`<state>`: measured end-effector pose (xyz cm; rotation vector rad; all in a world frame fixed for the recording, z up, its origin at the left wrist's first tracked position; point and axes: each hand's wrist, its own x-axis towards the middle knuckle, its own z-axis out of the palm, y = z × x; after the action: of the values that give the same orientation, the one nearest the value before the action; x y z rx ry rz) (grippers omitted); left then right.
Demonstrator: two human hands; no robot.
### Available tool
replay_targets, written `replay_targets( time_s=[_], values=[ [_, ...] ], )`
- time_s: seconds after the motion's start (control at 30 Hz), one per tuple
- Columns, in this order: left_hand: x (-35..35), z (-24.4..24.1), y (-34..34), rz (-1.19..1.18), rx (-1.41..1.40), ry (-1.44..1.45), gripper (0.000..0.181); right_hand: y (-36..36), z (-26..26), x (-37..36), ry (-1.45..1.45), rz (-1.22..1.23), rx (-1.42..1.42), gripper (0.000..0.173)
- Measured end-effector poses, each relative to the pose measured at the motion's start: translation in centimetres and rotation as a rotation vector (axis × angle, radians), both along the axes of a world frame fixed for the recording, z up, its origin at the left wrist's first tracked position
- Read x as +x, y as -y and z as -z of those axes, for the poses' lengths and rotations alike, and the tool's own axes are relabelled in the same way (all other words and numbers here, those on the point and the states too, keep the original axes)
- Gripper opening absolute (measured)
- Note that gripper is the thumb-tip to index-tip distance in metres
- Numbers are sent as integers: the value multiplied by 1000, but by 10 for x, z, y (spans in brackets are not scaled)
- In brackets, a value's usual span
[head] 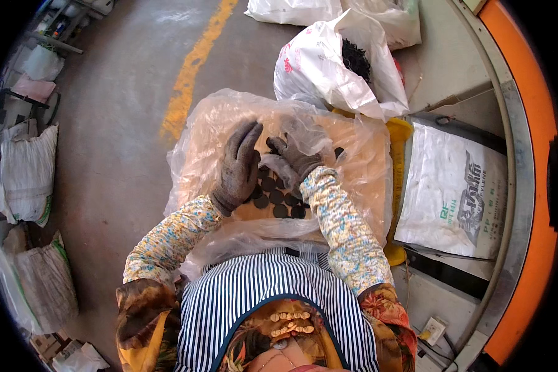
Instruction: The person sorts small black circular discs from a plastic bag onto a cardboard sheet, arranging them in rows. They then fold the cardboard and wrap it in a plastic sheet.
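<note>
In front of me, clear plastic film (204, 135) is spread over and around a tan cardboard surface (369, 153). Several flat black discs (276, 197) lie there, loosely grouped between my hands. Wearing a grey knit glove, my left hand (241, 162) is held flat along the left of the discs, with nothing visible in it. My right hand (302, 142), gloved the same way, is over the group's far side, partly covered by film. Its thumb and fingers are close to dark discs; film hides whether it grips one. Another disc (339, 152) lies to its right.
A white sack (307, 69) of black pieces stands open beyond the film. At right are a yellow stand (397, 186), a printed white sack (446, 190) and a machine's orange edge (525, 93). More sacks (28, 172) line the left side. A yellow line (190, 69) crosses the floor.
</note>
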<state>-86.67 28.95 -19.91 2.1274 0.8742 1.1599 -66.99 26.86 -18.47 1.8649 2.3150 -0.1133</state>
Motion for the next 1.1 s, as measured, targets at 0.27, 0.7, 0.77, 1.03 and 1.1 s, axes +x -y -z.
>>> replay_targets(
  time_s=[0.27,0.7,0.77,1.03,1.1],
  values=[
    [-42,11,13,1,-279,-297,50,61,-2,-5,-345,194,89,57],
    [-69,-20,16,314,-161,-920,95,95,-39,31,-203,98,-167,39],
    [-69,-16,12,327,-171,-875,101,108,-41,29,-583,182,-135,48],
    [-55,-12,9,347,-170,-898,109,124,-138,42,-1306,459,-322,19],
    [-54,-10,12,337,-165,-958,109,100,-125,56,-1212,756,31,16]
  ],
)
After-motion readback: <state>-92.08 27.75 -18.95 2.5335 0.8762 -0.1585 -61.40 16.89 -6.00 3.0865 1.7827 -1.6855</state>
